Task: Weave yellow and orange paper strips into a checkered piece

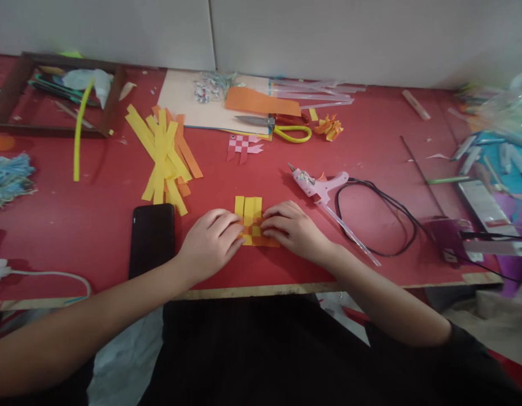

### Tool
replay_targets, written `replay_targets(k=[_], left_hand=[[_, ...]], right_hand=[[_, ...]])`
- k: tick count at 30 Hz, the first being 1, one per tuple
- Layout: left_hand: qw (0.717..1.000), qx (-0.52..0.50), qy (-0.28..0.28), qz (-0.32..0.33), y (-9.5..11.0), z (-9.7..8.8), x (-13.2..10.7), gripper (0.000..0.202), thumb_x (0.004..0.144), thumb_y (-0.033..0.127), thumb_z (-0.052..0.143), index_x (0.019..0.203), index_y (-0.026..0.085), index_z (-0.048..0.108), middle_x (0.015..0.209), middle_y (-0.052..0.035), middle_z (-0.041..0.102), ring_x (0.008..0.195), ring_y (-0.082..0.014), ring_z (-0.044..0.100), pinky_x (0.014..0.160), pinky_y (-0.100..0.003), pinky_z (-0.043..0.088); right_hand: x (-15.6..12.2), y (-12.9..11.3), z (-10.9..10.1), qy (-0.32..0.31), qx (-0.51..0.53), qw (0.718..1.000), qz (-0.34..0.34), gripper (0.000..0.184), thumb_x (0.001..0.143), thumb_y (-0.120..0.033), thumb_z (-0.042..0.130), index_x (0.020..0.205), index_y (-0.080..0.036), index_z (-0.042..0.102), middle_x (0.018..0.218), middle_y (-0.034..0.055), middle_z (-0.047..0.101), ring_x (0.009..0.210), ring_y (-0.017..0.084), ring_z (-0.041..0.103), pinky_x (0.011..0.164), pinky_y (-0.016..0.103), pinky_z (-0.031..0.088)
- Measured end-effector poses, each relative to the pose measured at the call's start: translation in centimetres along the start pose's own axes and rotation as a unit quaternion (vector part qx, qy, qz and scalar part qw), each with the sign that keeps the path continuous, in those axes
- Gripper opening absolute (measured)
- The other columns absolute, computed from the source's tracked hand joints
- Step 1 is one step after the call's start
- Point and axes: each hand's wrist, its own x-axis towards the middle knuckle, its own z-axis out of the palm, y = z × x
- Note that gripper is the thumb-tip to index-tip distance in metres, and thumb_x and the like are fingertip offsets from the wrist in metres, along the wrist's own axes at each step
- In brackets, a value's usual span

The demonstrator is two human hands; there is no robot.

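Observation:
A small weave of yellow and orange paper strips (253, 217) lies on the red table in front of me. Its yellow strips run away from me, and orange ones cross them near my side. My left hand (214, 239) holds the left edge of the weave with bent fingers. On the opposite edge, the fingers of my right hand (297, 228) are closed, with the thumb hidden underneath. Beyond the weave sits a pink and red checkered paper fish (244, 146). Loose yellow paper strips (161, 152) and orange ones are heaped to the far left of it.
A pink glue gun (315, 183) with its black cord (383, 194) lies right of my hands. Scissors (281, 127) with a yellow handle rest at the back. A black phone (152, 239) is beside my left forearm. A brown wooden tray (53, 129) stands far left.

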Motion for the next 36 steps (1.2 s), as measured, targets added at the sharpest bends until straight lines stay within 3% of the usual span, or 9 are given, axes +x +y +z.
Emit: replay_targets(k=[10, 15, 22, 36], left_hand=[[0.996, 0.009, -0.008, -0.092, 0.0, 0.0, -0.2, 0.029, 0.092, 0.044, 0.057, 0.096, 0.016, 0.066, 0.104, -0.0099, 0.065, 0.093, -0.0276, 0.054, 0.082, -0.044, 0.047], [0.995, 0.025, -0.015, -0.098, -0.1, 0.0, -0.3, 0.033, 0.09, 0.043, 0.06, 0.107, 0.015, 0.065, 0.111, -0.0112, 0.063, 0.097, -0.0296, 0.053, 0.081, -0.045, 0.046], [0.994, 0.036, -0.03, -0.1, -0.2, -0.2, -0.4, 0.038, 0.086, 0.039, 0.068, 0.116, 0.016, 0.064, 0.118, -0.0116, 0.062, 0.102, -0.0314, 0.053, 0.083, -0.046, 0.046], [0.994, 0.043, -0.033, -0.1, -0.1, -0.3, -0.2, 0.039, 0.085, 0.039, 0.069, 0.115, 0.015, 0.065, 0.119, -0.0114, 0.062, 0.102, -0.0318, 0.052, 0.084, -0.047, 0.046]], right_hand=[[-0.1, -1.3, 0.4, 0.012, -0.016, 1.0, 0.005, 0.019, 0.092, -0.018, 0.054, 0.098, -0.022, 0.071, 0.11, 0.009, 0.063, 0.103, 0.023, 0.054, 0.092, 0.043, 0.046], [0.6, -3.1, 1.8, 0.027, -0.061, 0.997, 0.047, 0.016, 0.089, -0.023, 0.059, 0.101, -0.021, 0.069, 0.113, 0.0103, 0.06, 0.108, 0.027, 0.048, 0.095, 0.046, 0.044], [1.2, -3.6, 2.8, 0.007, -0.069, 0.991, 0.111, 0.018, 0.084, -0.017, 0.061, 0.1, -0.022, 0.068, 0.112, 0.0106, 0.058, 0.109, 0.03, 0.045, 0.091, 0.048, 0.041], [1.1, -3.8, 2.8, 0.005, -0.048, 0.991, 0.122, 0.022, 0.085, -0.015, 0.057, 0.105, -0.022, 0.065, 0.117, 0.0106, 0.058, 0.111, 0.03, 0.043, 0.089, 0.048, 0.039]])
